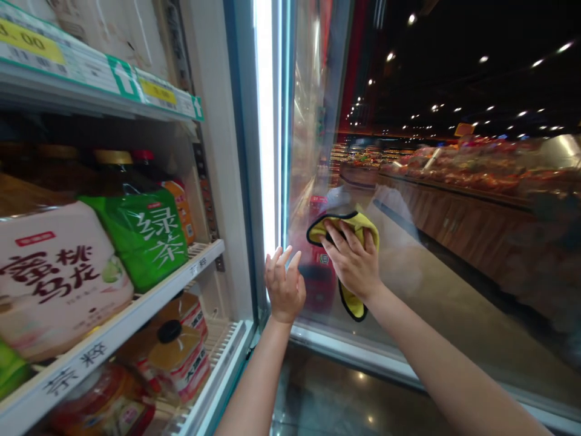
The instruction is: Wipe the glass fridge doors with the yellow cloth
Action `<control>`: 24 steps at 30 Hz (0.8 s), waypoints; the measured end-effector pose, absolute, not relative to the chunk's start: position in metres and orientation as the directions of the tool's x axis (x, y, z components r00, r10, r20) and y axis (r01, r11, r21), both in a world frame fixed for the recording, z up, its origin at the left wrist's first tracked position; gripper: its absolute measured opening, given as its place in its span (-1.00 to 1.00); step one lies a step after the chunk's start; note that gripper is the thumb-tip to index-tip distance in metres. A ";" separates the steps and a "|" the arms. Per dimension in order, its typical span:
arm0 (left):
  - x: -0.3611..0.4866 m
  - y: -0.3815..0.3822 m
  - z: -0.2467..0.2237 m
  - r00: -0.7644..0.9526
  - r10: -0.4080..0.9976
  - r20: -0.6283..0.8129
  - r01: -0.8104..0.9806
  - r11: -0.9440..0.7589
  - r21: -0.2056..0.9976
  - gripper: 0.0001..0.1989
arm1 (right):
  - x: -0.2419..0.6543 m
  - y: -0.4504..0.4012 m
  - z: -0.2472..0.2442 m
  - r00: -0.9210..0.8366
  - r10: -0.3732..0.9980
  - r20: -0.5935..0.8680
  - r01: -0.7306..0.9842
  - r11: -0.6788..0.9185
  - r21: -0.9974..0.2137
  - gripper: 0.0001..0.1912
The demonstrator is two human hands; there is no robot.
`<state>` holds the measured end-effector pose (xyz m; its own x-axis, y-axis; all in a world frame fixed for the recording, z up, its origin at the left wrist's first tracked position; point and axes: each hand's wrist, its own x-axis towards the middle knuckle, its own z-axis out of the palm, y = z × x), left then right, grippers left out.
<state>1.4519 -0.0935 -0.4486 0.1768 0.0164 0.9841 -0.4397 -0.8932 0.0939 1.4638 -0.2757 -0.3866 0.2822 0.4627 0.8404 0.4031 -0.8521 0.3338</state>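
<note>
My right hand presses a yellow cloth with a dark edging flat against the glass door. Its fingers spread over the upper part of the cloth, and one corner hangs below the palm. To the left, my left hand is raised beside the bright light strip at the door frame. Its fingers are apart and hold nothing. Whether the fingertips touch the glass or the frame, I cannot tell.
Shelves on the left hold a green-labelled bottle, a pink-labelled pack and smaller bottles below. The door's bottom rail runs above a shiny floor. Through the glass, a wood-sided display counter shows.
</note>
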 end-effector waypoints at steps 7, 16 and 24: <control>1.449 -0.075 -0.452 0.160 0.063 0.985 -0.345 -0.932 0.116 -0.58 | 1.472 -0.241 -0.404 0.177 0.626 0.760 0.464 -0.734 0.496 -0.59; 1.433 -0.064 -0.445 0.137 0.042 0.990 -0.343 -0.935 0.087 -0.57 | 1.483 -0.239 -0.351 0.121 0.542 0.832 0.489 -0.762 0.425 -0.58; 1.438 -0.057 -0.462 0.173 0.033 0.984 -0.322 -0.943 0.088 -0.56 | 1.496 -0.196 -0.387 0.202 0.603 0.772 0.572 -0.712 0.407 -0.51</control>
